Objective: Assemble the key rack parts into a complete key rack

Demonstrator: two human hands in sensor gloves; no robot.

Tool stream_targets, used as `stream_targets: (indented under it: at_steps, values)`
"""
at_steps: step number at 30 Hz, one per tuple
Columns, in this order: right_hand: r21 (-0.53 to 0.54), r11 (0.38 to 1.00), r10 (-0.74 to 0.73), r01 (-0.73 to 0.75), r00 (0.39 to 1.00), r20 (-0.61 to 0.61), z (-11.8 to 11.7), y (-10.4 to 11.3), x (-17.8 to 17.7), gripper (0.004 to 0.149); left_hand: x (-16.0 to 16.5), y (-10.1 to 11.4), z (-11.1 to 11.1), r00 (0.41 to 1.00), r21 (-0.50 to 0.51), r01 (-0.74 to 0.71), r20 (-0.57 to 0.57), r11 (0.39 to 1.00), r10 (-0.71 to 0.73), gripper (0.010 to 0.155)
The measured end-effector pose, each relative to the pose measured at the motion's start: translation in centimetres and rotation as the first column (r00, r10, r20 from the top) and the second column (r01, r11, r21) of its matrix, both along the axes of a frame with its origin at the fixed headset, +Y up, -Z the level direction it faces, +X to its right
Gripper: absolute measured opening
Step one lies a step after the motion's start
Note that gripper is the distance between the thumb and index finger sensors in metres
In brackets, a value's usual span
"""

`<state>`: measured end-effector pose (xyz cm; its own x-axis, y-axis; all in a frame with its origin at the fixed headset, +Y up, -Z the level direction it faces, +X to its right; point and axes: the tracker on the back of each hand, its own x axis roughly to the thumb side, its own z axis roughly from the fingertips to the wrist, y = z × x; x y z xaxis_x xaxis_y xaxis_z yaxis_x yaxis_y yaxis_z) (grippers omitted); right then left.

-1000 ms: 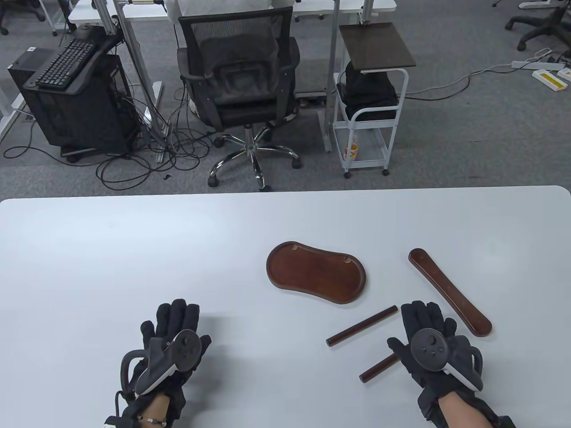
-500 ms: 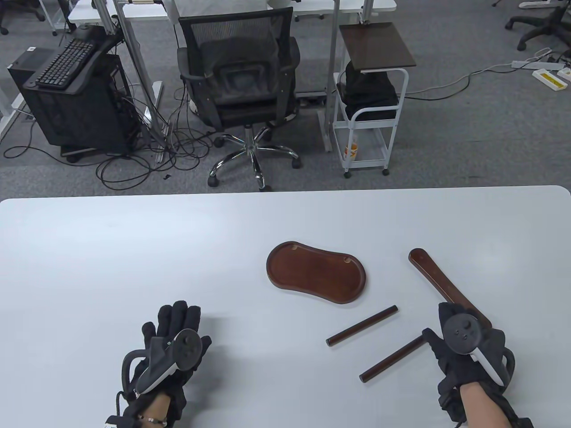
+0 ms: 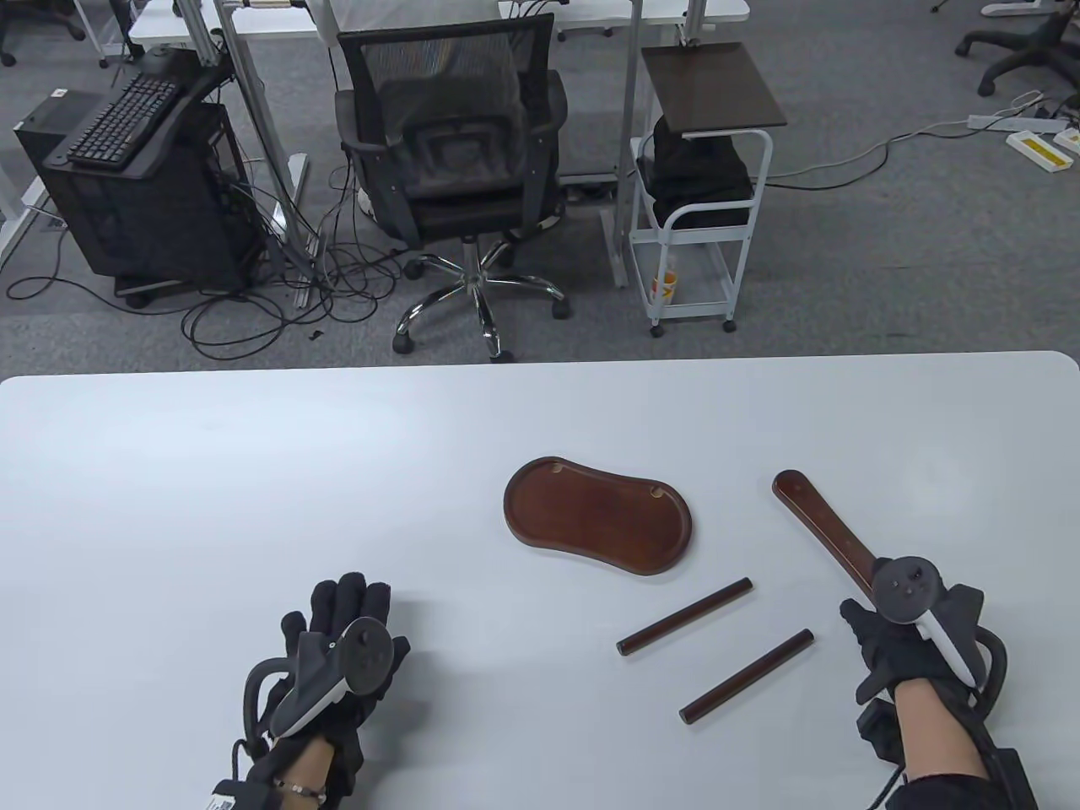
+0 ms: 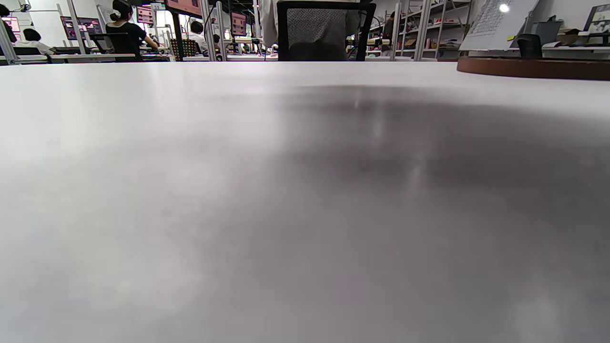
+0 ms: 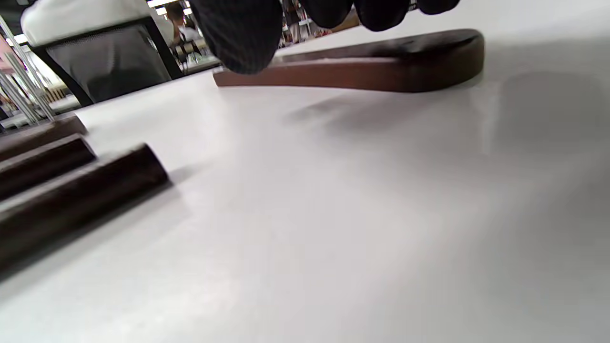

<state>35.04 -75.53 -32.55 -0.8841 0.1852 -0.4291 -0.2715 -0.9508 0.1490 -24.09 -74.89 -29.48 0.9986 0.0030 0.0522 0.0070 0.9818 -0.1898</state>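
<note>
Four dark wooden parts lie on the white table (image 3: 253, 472). A kidney-shaped base tray (image 3: 597, 516) is in the middle. Two round rods lie near it, one (image 3: 685, 616) farther and one (image 3: 747, 675) nearer. A long flat bar (image 3: 823, 527) lies at the right. My right hand (image 3: 877, 607) is over the bar's near end. In the right wrist view its fingertips (image 5: 238, 38) hang just above the bar (image 5: 381, 66), which lies flat. My left hand (image 3: 346, 603) rests flat and empty on the table at the left.
The right wrist view shows the two rods (image 5: 71, 195) close at the left. The left wrist view shows bare table and the tray's edge (image 4: 533, 67) at the far right. Beyond the table's far edge stand an office chair (image 3: 456, 152) and a cart (image 3: 700, 194).
My right hand has moved right, off the nearer rod, to the near end of the flat bar. The rod now lies uncovered. My left hand shifted slightly right.
</note>
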Motion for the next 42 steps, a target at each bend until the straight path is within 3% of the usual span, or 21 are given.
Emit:
stream_targets:
  at_steps: [7, 12, 20, 26, 33, 42]
  values:
    - [-0.122, 0.992, 0.033, -0.028, 0.999, 0.041, -2.4, 0.0, -0.1, 0.07, 0.0, -0.2, 0.0, 1.0, -0.026, -0.005, 0.007, 1.0, 0.005, 0.07]
    - [-0.175, 0.973, 0.155, -0.149, 0.988, 0.025, -3.6, -0.1, -0.3, 0.07, 0.0, -0.2, 0.0, 1.0, -0.027, -0.003, 0.009, 1.0, 0.003, 0.07]
    - [-0.157, 0.973, 0.171, -0.167, 0.985, 0.009, -3.9, 0.0, -0.4, 0.067, -0.1, -0.2, 0.0, 1.0, -0.032, -0.003, 0.008, 0.999, 0.003, 0.07]
    - [-0.195, 0.958, 0.201, -0.212, 0.977, -0.071, -3.6, 0.0, -0.9, 0.068, -0.1, -0.3, 0.0, 1.0, -0.036, -0.006, 0.011, 0.999, 0.007, 0.07]
    - [-0.097, 0.991, 0.083, -0.091, 0.993, -0.086, -2.9, 1.1, -0.8, 0.065, -0.1, -0.1, 0.0, 1.0, -0.024, -0.015, 0.014, 1.0, 0.016, 0.07]
    - [0.034, 0.997, 0.071, -0.066, 0.98, -0.184, -1.3, 3.6, -2.8, 0.064, 0.0, -0.1, 0.0, 0.999, -0.018, -0.032, 0.025, 0.999, 0.032, 0.07]
